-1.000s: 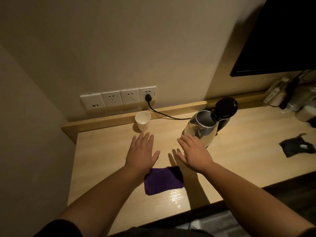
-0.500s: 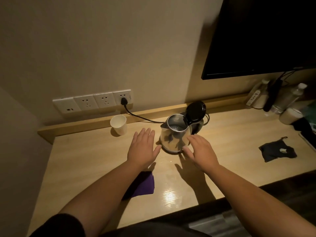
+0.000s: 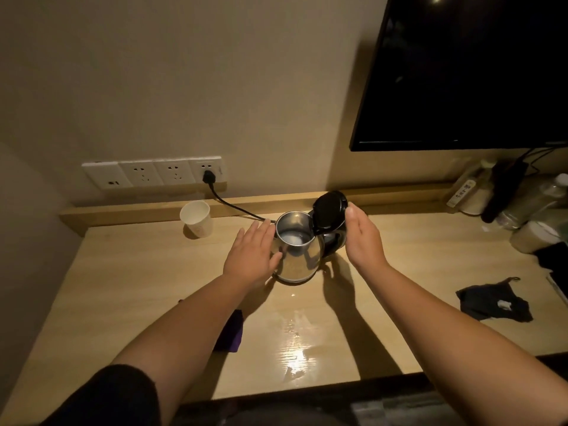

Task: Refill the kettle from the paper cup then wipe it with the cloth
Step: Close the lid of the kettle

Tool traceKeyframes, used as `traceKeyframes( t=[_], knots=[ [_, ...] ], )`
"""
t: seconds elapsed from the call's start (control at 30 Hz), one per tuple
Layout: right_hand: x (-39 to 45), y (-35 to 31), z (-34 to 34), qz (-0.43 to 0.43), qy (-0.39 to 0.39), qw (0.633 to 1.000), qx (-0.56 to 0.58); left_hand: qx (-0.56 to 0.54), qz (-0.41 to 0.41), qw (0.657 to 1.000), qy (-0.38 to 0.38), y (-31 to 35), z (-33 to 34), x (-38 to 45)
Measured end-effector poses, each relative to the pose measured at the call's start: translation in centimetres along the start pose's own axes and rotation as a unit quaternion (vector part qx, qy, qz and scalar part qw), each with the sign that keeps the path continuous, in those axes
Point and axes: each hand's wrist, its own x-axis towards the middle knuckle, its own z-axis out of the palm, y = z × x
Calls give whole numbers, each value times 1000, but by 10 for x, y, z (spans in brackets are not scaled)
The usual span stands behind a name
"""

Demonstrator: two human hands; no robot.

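Two hands flank the steel kettle, which stands mid-surface with its black lid raised. I see my left hand spread flat, fingers extended, palm against the kettle's left wall, gripping nothing. My right hand is likewise spread, just beside the lid and handle; contact cannot be judged. The paper cup stands upright near the back ledge, left of the kettle. The purple cloth lies partly hidden under my left forearm on the wooden surface.
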Motion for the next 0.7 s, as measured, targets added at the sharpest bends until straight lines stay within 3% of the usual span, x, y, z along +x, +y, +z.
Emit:
traceKeyframes(
  t=[0.17, 0.3, 0.47, 0.7],
  knots=[
    [8, -17, 19, -15, -14, 999, 26, 9, -3, 1000, -10, 0, 3, -2],
    [7, -26, 35, -122, -55, 986, -97, 8, -9, 1000, -18, 2, 3, -2],
    [6, -29, 60, -188, -84, 921, -330, 16, -7, 999, -28, 1, 2, -3],
    [3, -15, 77, -261, -82, 860, -431, 9, 4, 999, -42, -2, -2, -3]
  ],
)
